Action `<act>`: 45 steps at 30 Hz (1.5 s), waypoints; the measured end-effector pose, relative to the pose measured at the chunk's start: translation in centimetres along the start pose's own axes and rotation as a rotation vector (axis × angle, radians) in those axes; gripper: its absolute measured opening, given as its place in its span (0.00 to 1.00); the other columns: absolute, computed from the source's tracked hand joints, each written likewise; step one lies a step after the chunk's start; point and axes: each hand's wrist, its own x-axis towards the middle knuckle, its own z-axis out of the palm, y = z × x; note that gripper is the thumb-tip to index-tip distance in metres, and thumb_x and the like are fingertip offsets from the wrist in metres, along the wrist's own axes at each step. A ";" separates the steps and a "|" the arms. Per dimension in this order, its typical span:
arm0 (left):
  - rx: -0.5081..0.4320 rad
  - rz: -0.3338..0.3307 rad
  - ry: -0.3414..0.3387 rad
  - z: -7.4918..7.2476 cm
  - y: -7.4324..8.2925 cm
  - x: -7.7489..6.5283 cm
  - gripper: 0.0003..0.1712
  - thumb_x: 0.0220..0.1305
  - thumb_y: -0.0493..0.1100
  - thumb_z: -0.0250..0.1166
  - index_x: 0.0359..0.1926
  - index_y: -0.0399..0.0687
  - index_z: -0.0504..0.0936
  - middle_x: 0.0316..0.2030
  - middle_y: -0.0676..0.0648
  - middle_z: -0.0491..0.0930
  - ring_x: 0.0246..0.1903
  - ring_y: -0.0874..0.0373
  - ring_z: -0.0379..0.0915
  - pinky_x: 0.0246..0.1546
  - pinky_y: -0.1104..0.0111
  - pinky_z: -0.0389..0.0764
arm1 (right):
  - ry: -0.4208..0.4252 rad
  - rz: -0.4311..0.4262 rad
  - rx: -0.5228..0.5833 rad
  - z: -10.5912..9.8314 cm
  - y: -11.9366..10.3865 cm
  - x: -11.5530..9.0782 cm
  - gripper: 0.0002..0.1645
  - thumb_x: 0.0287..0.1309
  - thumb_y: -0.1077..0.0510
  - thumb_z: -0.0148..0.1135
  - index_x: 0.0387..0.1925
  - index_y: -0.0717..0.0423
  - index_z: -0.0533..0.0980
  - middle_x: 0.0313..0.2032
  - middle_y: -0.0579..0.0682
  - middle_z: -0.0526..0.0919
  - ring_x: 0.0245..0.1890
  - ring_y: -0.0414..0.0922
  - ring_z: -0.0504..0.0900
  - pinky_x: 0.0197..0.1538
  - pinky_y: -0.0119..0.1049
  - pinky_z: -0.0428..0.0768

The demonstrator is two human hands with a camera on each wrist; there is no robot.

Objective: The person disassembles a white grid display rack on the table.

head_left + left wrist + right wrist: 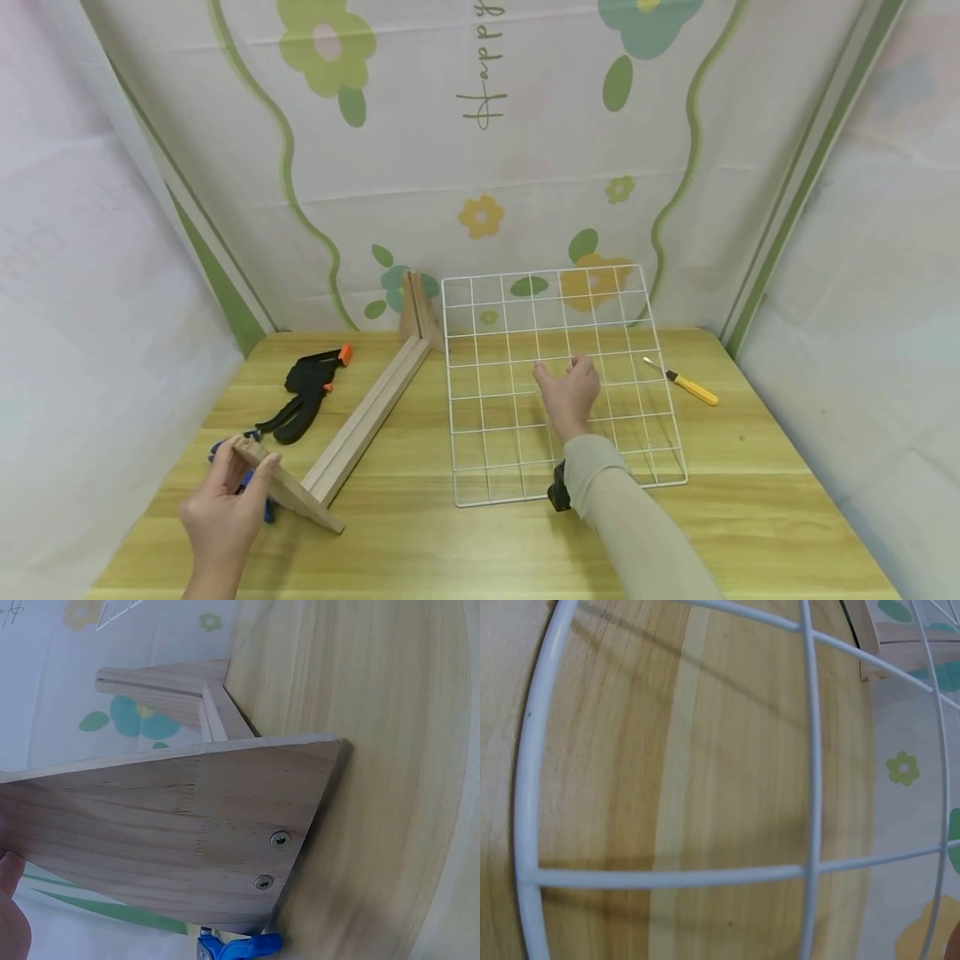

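Observation:
My left hand (223,504) pinches the near end board of a wooden stand (375,408) between thumb and fingers. Two bolt heads (280,838) show on that board in the left wrist view. Long parallel rails run back to the stand's far end piece (420,312). My right hand (572,396) is over a white wire grid (480,400), thumb and fingers bent and apart. The grid leans back, its lower edge near the table front and its top in front of the backdrop. In the right wrist view, the grid's wires (810,750) cross close to the camera.
A black clamp with orange tips (303,396) lies left of the stand. A blue-handled tool (236,946) is beside the near end board. On the right lies a yellow-handled screwdriver (693,388). A flowered cloth (480,158) hangs behind the wooden table (420,542).

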 end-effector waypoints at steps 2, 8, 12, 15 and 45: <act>-0.004 -0.005 0.001 0.0 0.0 -0.2 0.27 0.37 0.21 0.72 0.45 0.29 0.79 0.39 0.71 0.75 0.40 0.83 0.73 0.39 0.89 0.73 | -0.009 0.000 -0.021 0.2 0.3 0.0 0.37 0.44 0.43 0.67 0.47 0.63 0.64 0.45 0.62 0.71 0.45 0.54 0.68 0.49 0.47 0.70; -0.009 -0.030 -0.015 0.0 0.1 -0.5 0.27 0.38 0.22 0.72 0.45 0.30 0.79 0.39 0.72 0.75 0.40 0.83 0.73 0.38 0.88 0.73 | -0.028 -0.013 -0.064 0.5 1.0 -0.3 0.36 0.46 0.44 0.66 0.47 0.63 0.63 0.42 0.60 0.71 0.43 0.54 0.66 0.50 0.47 0.67; 0.026 -0.023 -0.011 0.0 0.1 -0.5 0.27 0.38 0.23 0.73 0.46 0.30 0.79 0.39 0.58 0.79 0.39 0.84 0.72 0.38 0.89 0.73 | -0.028 -0.032 -0.042 0.7 1.3 -0.5 0.36 0.46 0.46 0.68 0.49 0.64 0.64 0.43 0.62 0.71 0.44 0.54 0.66 0.55 0.48 0.64; 0.034 -0.010 -0.007 0.0 0.0 -0.5 0.28 0.37 0.22 0.73 0.45 0.28 0.79 0.38 0.55 0.79 0.39 0.85 0.72 0.38 0.89 0.73 | -0.024 -0.026 -0.018 0.9 1.7 -0.5 0.39 0.45 0.47 0.69 0.52 0.64 0.64 0.48 0.63 0.72 0.47 0.55 0.66 0.56 0.49 0.65; 0.030 -0.024 -0.039 0.0 -0.7 -0.7 0.27 0.39 0.23 0.72 0.45 0.26 0.77 0.40 0.68 0.74 0.43 0.84 0.71 0.41 0.88 0.73 | -0.148 0.095 -0.247 2.0 4.1 -1.8 0.45 0.52 0.41 0.63 0.65 0.59 0.61 0.51 0.62 0.68 0.51 0.57 0.66 0.52 0.52 0.72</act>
